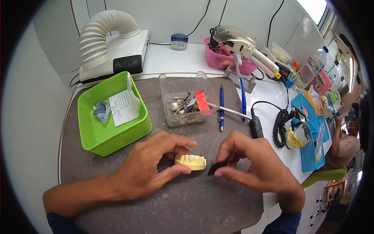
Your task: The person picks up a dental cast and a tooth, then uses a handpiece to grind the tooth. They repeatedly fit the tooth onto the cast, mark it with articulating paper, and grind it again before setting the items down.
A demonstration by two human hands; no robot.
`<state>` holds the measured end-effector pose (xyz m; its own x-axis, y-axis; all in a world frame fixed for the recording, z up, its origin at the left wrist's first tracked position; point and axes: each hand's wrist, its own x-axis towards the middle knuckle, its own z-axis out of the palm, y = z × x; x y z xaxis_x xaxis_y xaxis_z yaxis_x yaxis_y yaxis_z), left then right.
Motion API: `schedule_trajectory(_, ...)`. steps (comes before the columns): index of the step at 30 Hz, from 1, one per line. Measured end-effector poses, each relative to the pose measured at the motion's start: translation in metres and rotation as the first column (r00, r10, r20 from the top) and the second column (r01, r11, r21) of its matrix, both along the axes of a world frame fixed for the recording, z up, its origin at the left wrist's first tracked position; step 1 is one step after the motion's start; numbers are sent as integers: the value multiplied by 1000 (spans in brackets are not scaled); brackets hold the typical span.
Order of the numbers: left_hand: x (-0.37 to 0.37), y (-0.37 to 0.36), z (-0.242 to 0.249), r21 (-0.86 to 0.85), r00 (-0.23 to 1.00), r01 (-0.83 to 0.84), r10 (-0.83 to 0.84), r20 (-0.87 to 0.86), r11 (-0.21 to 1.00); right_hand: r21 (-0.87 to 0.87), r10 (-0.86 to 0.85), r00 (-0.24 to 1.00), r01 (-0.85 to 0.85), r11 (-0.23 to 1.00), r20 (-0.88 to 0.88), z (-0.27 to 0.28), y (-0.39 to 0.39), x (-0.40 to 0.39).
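Between the thumb and fingers of my left hand (146, 165) is a yellow dental cast (191, 162) with a row of teeth along its top. One tooth on it looks paler than the rest. My right hand (253, 162), just to the right of the cast, pinches a small dark flat piece (216, 167) between thumb and fingers. What kind of piece it is I cannot make out. A narrow gap separates the dark piece from the cast. Both hands are low over the scratched brown work mat (187, 210).
Behind the hands stand a green basket (113, 137) with a paper packet, and a clear box (187, 119) of small burs. A blue pen (221, 107), toothbrush (240, 85) and handpiece (255, 124) lie to the right. Blue baskets (311, 156) sit farther right, near another person (344, 146).
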<state>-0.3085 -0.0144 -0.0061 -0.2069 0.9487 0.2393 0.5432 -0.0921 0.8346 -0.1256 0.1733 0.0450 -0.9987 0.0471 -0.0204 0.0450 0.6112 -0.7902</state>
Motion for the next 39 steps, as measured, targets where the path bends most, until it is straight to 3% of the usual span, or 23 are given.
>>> schedule_trajectory(3,-1,0,-2,50,998,24,-21,-54,998,-165,-187,982,191,968,38,-1,4,-2)
schedule_trajectory(8,-2,-1,-2,103,979,118,-98,-179,988,-235,-209,976,217,948,57,-7,7,-4)
schedule_trajectory(13,6,-6,5,112,891,107,-45,-452,988,-262,-174,984,179,948,42,-13,3,-5)
schedule_trajectory(15,7,-7,3,96,900,106,-55,-431,990,-209,-117,991,101,973,-67,-16,2,-4)
schedule_trajectory(20,9,-6,6,100,902,63,-14,-431,993,-243,-135,990,120,963,-47,-9,-3,-4)
schedule_trajectory(22,6,-2,0,270,920,62,50,-389,961,-251,-155,987,140,958,-43,-10,-3,-4)
schedule_trajectory(23,5,-1,-2,271,920,62,50,-388,961,-228,-156,983,131,965,-95,-13,-2,-4)
schedule_trajectory(28,0,-4,-3,181,960,62,-9,-280,981,-100,-67,983,51,994,-171,-16,6,-5)
schedule_trajectory(29,1,-5,-1,181,960,60,-8,-278,982,0,-54,963,56,998,-263,-16,5,-6)
schedule_trajectory(31,4,-8,7,-32,990,1,-6,-141,999,99,-29,937,68,993,-347,-16,3,-7)
schedule_trajectory(35,5,-6,5,-67,996,-3,-3,-92,998,105,-54,949,91,990,-311,-17,-5,-8)
schedule_trajectory(39,5,3,-3,66,999,14,-11,-51,998,171,-53,958,105,980,-282,-15,-6,-9)
